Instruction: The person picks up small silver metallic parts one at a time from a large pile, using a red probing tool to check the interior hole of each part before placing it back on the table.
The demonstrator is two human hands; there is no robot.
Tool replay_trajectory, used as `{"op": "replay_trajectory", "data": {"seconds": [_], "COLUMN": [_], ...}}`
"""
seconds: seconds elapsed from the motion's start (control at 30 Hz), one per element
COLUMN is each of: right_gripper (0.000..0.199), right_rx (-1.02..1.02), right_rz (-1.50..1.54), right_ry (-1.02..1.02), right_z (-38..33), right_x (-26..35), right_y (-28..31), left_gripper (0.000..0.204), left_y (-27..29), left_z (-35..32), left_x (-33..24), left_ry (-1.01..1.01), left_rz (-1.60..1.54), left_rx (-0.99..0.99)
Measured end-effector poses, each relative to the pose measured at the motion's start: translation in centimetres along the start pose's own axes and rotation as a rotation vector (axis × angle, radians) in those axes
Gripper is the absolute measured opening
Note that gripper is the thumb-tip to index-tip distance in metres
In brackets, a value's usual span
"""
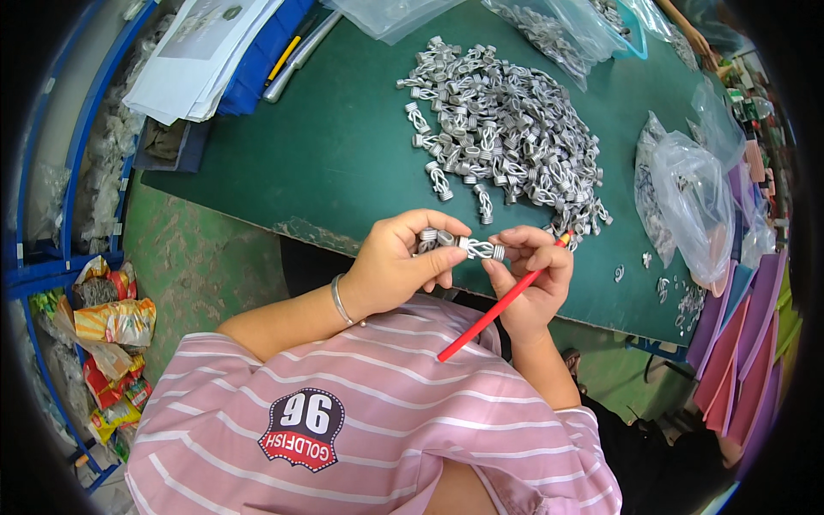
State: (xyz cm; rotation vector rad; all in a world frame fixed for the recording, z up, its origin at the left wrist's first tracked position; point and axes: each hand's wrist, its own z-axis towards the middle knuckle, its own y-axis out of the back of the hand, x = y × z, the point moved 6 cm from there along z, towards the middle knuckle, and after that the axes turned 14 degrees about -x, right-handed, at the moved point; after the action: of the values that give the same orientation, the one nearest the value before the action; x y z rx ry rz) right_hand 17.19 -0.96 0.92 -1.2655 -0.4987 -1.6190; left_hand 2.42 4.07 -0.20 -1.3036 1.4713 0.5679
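My left hand (408, 255) is closed around a few small grey pieces with ribbed, coil-like ends and a looped middle. One such ribbed piece (482, 250) stretches between my two hands, and the fingers of my right hand (536, 275) pinch its right end. A slim red pencil or pen (489, 319) is also tucked in my right hand, its long end slanting down to the left in front of my shirt. Just beyond my hands, a large heap of the same grey pieces (515, 129) lies on the green table (292, 163).
Clear plastic bags (691, 206) and a few loose bits (682, 300) lie on the right of the table. Papers (206, 56), a blue tray (257, 73) and a yellow pencil (283, 58) sit far left. Blue shelving (51, 129) stands left; another person's hand (699, 43) shows far right.
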Motion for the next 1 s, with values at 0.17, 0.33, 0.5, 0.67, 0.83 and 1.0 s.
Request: {"op": "replay_trajectory", "data": {"seconds": [0.17,0.33,0.5,0.67,0.83,1.0], "right_gripper": [0.044,0.036,0.023,0.027,0.027,0.024], "right_rx": [0.075,0.256,0.016,0.163,0.151,-0.014], "right_rz": [-0.095,-0.062,-0.509,-0.801,-0.831,-0.100], "right_ry": [0.141,0.175,0.140,0.258,0.336,-0.392], "right_z": [-0.1,0.2,2.1,2.7,2.5,1.7], "right_x": [1.7,2.9,0.2,-0.5,-0.9,-3.3], "right_y": [-1.3,-2.7,0.5,-1.1,-1.3,0.8], "left_gripper": [0.023,0.025,0.026,0.026,0.030,0.039], "left_y": [-0.2,-0.5,2.3,5.6,6.0,4.6], "left_z": [0.3,-0.3,-2.5,-4.4,-1.5,-2.0], "left_x": [2.1,2.2,4.1,8.0,12.3,10.9], "left_ry": [0.216,0.483,0.600,0.795,0.736,0.362], "left_rz": [-0.222,-0.472,-0.396,-0.163,-0.340,0.452], "left_rx": [0.051,0.103,0.305,0.223,0.030,0.357]}}
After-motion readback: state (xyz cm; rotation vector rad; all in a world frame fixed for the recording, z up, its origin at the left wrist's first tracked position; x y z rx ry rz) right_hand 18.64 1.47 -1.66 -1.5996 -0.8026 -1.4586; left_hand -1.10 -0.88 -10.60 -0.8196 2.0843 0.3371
